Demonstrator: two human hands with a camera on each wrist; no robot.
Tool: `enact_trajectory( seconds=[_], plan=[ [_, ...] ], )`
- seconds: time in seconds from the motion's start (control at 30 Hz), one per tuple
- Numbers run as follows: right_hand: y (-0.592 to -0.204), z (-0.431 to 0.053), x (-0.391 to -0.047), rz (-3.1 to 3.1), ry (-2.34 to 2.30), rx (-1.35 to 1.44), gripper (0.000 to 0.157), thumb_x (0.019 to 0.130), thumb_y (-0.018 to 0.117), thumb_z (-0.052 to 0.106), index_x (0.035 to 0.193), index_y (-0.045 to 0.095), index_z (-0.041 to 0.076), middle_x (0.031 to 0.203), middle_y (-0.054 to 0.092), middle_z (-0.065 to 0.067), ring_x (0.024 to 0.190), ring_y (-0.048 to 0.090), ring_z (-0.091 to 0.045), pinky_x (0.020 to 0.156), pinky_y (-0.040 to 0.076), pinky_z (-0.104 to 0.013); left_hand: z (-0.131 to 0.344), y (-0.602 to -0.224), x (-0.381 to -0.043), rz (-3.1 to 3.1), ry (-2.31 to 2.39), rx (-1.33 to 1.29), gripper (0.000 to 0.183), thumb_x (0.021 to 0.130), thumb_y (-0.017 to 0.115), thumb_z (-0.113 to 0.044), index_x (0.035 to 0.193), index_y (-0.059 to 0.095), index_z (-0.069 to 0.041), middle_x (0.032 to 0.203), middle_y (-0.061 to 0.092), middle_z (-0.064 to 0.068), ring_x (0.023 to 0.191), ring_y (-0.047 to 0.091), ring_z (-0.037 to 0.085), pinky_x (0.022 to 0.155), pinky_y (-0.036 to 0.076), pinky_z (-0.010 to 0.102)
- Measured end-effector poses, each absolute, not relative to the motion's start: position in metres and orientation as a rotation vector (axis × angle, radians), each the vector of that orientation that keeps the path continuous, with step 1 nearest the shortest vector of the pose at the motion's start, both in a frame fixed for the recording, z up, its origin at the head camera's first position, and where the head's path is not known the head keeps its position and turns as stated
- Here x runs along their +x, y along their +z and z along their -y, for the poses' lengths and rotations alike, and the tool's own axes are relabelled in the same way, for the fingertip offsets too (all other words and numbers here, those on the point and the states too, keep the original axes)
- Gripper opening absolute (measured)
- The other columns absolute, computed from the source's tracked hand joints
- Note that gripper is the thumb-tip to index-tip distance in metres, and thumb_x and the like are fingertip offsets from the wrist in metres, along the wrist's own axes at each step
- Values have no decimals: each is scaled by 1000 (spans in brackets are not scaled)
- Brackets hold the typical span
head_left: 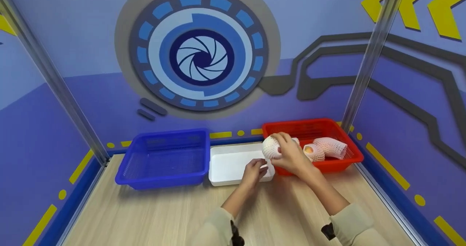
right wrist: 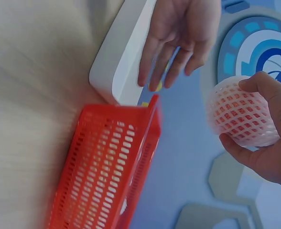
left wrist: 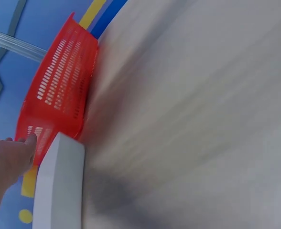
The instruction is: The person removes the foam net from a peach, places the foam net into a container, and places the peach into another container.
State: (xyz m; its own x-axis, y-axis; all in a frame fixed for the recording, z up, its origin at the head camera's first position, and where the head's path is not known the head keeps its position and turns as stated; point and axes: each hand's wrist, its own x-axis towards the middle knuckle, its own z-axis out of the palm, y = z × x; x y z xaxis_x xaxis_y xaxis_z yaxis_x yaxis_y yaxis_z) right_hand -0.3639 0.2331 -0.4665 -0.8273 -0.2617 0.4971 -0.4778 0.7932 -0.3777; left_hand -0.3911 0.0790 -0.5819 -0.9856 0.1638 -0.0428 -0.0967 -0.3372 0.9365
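My right hand [head_left: 293, 158] grips a round reddish fruit in a white foam net [head_left: 270, 148], held up near the left end of the red basket [head_left: 355, 158]. In the right wrist view, thumb and fingers spread around the netted fruit [right wrist: 238, 112], its red skin showing through the mesh. My left hand [head_left: 252, 174] is over the right part of the white tray [head_left: 227, 166], holding nothing; the right wrist view shows its fingers extended and apart. Inside the red basket lie more foam nets [head_left: 330, 147], one with a yellow-orange fruit [head_left: 309, 149] peeking out of its opening.
A blue basket [head_left: 164, 180] stands to the left of the white tray, with the red basket on the tray's right. All three sit on a wood-grain table [head_left: 164, 213] along the back wall. Metal posts [head_left: 371, 53] rise at the corners of the booth.
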Motion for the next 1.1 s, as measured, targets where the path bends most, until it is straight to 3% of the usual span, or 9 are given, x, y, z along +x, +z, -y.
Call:
enact_trajectory(
  seconds=[0.2,0.37,0.63,0.97,1.1],
  plan=[
    [-476,-222,-349,2552,716,666,75,67,84,9,136,56,2,130,57,-20,91,65,-26,79,61,-39,-34,-579,-378,-1903,2378,141,34,105,45,-11,125,55,15,117,66,14,102,66,23,100,54,47],
    [-489,-209,-339,2551,695,709,74,67,87,12,134,58,2,129,58,-18,96,63,-27,84,60,-41,-1,-574,-368,-1971,2361,213,33,107,43,-11,125,55,15,122,64,18,110,65,31,101,53,50],
    [-527,-177,-325,2683,659,802,68,71,86,18,131,57,7,125,60,-15,89,63,-20,79,61,-43,41,-571,-348,-2210,2200,369,32,107,45,-12,125,58,10,128,61,24,118,62,37,98,54,53],
    [-557,-154,-315,2872,735,942,65,73,86,16,132,59,7,124,61,-14,88,67,-14,73,60,-30,75,-572,-330,-2336,2058,418,30,106,48,-14,127,60,5,131,60,25,119,62,35,98,54,52],
    [-570,-149,-312,2875,756,1014,64,70,87,12,128,61,4,118,62,-12,87,68,-15,71,58,-27,89,-576,-325,-2357,2012,381,33,107,47,-18,130,59,3,134,58,24,124,58,40,99,54,48]
  ],
)
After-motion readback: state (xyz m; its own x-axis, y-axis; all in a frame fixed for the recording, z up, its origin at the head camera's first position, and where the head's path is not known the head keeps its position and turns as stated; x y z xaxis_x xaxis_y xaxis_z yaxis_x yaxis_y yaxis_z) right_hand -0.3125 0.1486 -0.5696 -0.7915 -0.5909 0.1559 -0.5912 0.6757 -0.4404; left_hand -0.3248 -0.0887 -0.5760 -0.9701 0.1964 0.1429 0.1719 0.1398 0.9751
